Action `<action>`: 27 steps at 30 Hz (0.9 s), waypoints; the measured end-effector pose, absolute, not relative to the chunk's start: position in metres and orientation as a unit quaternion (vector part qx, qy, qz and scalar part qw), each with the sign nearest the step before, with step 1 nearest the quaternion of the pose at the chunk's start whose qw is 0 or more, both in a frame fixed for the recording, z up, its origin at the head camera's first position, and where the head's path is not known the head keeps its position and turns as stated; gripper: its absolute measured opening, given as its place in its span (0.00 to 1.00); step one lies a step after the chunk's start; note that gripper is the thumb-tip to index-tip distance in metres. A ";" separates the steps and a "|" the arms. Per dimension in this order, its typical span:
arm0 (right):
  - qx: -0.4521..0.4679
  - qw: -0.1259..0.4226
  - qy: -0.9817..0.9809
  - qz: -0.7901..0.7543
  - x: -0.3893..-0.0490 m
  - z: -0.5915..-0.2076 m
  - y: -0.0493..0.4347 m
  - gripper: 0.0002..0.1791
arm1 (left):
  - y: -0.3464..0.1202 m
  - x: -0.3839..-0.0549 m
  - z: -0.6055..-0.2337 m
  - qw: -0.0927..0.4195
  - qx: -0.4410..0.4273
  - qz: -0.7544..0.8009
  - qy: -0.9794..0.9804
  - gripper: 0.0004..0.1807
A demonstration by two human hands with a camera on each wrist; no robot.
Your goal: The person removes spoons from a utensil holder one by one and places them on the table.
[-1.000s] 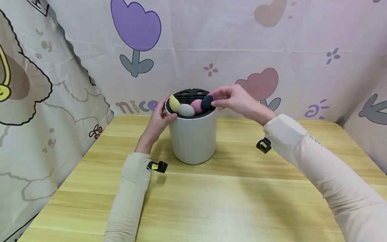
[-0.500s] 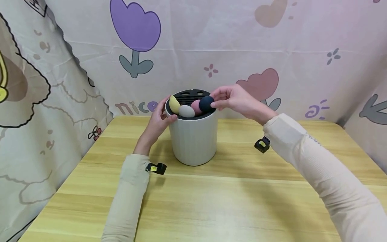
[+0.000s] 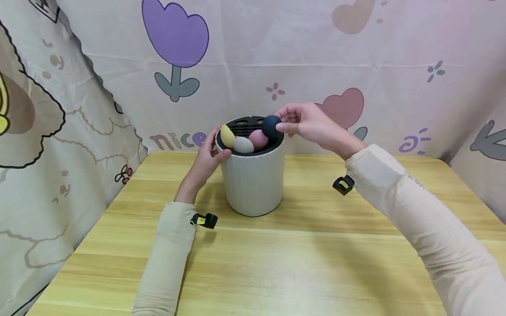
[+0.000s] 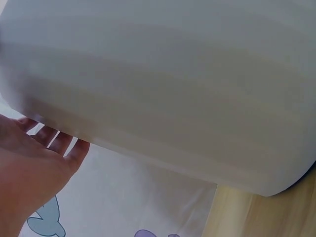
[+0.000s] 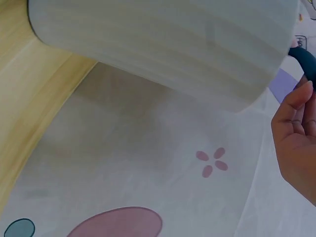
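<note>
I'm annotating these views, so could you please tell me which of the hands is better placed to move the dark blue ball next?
Probably the right: the right hand pinches the dark blue ball, while the left hand holds the opposite side of the white container near its rim.

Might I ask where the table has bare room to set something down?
Bare table: before the white container, between left sleeve and right sleeve, and outside each. Crowded: the container's top, with yellow piece, grey piece, pink piece, left hand, and right hand pinching a navy piece.
</note>
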State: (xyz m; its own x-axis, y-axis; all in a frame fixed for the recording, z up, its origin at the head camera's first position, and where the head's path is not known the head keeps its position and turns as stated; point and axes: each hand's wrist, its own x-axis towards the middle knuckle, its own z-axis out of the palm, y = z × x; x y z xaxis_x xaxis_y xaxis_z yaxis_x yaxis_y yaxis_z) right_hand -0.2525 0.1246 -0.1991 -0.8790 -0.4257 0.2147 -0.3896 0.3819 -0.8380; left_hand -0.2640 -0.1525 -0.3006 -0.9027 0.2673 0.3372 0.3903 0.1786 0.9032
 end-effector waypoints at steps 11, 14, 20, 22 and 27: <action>-0.242 -0.029 0.801 -0.547 -0.247 -0.179 0.126 0.08 | -0.153 -0.263 -0.300 0.050 -0.217 -0.600 -0.768 0.73; -0.243 -0.043 0.794 -0.555 -0.245 -0.174 0.127 0.08 | -0.151 -0.263 -0.299 0.053 -0.223 -0.600 -0.767 0.72; -0.248 -0.058 0.801 -0.541 -0.239 -0.165 0.128 0.10 | -0.150 -0.261 -0.299 0.049 -0.217 -0.594 -0.773 0.72; -0.252 -0.058 0.791 -0.554 -0.236 -0.160 0.129 0.10 | -0.150 -0.261 -0.299 0.049 -0.216 -0.593 -0.774 0.71; -0.268 -0.092 0.782 -0.555 -0.229 -0.146 0.130 0.10 | -0.152 -0.263 -0.300 0.055 -0.218 -0.596 -0.771 0.71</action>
